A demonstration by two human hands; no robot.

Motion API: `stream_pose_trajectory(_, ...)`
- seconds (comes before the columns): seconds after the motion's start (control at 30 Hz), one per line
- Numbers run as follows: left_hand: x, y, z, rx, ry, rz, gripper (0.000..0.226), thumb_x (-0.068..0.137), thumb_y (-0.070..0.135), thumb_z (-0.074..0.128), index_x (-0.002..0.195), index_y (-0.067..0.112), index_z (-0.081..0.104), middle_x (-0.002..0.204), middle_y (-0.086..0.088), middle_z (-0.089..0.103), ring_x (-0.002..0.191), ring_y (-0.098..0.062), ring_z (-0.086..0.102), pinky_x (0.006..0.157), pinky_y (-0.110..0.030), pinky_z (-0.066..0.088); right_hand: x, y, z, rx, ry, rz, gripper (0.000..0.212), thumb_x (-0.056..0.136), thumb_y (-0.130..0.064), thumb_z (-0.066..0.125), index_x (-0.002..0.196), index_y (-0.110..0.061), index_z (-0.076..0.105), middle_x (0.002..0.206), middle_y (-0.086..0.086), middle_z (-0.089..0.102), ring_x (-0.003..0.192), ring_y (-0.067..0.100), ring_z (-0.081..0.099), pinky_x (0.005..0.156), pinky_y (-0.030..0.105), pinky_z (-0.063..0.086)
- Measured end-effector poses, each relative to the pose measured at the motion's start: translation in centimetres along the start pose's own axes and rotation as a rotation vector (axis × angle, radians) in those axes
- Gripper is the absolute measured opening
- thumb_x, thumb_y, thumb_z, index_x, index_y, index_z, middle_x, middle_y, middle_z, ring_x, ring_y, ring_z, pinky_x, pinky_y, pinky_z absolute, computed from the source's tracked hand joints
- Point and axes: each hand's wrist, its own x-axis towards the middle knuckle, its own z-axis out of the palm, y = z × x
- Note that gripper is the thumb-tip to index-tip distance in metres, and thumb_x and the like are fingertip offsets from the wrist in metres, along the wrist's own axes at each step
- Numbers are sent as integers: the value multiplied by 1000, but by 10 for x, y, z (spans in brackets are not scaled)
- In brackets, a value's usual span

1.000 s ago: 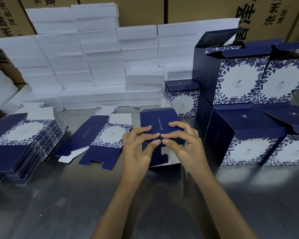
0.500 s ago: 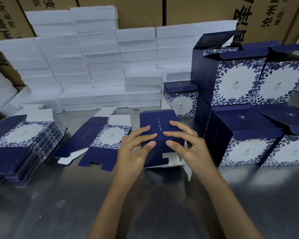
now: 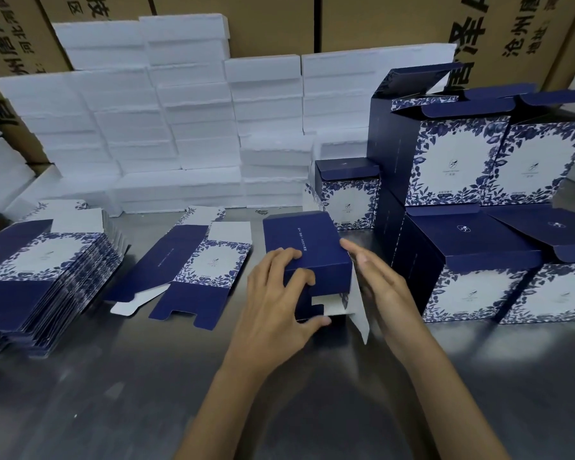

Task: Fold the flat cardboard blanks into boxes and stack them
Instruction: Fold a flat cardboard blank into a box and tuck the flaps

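A grey metal surface [image 3: 113, 393] runs to a wall of brown cartons [image 3: 273, 24] printed with black characters, with white foam blocks [image 3: 166, 127] piled in front of them.

The box [image 3: 307, 257] being folded lies on its side at the centre, dark blue face up, its near end not closed. The left hand [image 3: 276, 303] grips it: fingers curled over the top near edge, thumb pressed against a blue flap at the open end. The right hand [image 3: 379, 287] sits just right of the box with fingers straight and together, laid along its right side; it holds nothing. A white side flap [image 3: 359, 310] sticks out toward the camera between the two hands, just beside the right palm.

Left of the left hand, one flat blank [image 3: 193, 267] lies opened out on the surface, and farther left is a thick stack of blanks [image 3: 40, 277], blue with a white floral panel.

Right of the right hand, finished boxes [image 3: 472, 260] are stacked two high, their lid flaps loosely raised. Beyond the fingertips of the right hand, one smaller box [image 3: 347, 197] stands upright on its own, just beside that stack.
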Motion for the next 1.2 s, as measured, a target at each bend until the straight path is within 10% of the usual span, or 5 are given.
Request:
stream_pose_trajectory(0.4,1,-4,19,-36,187,-29,35,83,13,80,107,18,54,142,-4,45,137,-28,40,109,-46,41,-6,13,4,-66,-138,145,76,86,12,64,149,-27,44,141,-3,61,130,16,58,114,45,43)
stream_pose_trajectory(0.57,1,0,11,-441,196,-461,94,77,7,83,144,42,25,162,13,10,150,-10,16,114,-23,30,-2,27,17,-287,-6,55,72,87,-9,78,148,-28,44,133,-10,64,121,4,61,102,24,50)
stream_pose_trajectory(0.7,1,-9,2,-576,18,-569,102,79,1,79,144,54,22,150,7,42,133,-20,50,106,-42,49,-2,38,30,-353,177,-48,60,89,-21,78,141,-32,51,122,-17,69,108,-5,64,81,9,49)
stream_pose_trajectory(0.97,0,0,3,-612,22,-569,100,78,1,78,133,64,23,118,33,54,101,-2,63,75,-12,53,-2,42,34,-484,375,-94,49,88,-34,76,134,-37,57,104,-18,74,93,0,70,83,33,60)
stream_pose_trajectory(1.2,0,3,7,-622,20,-573,97,77,4,79,139,56,23,129,10,56,103,-13,64,80,-30,59,-3,42,33,-526,449,-91,49,88,-41,75,133,-37,57,97,-15,75,91,3,71,83,40,60)
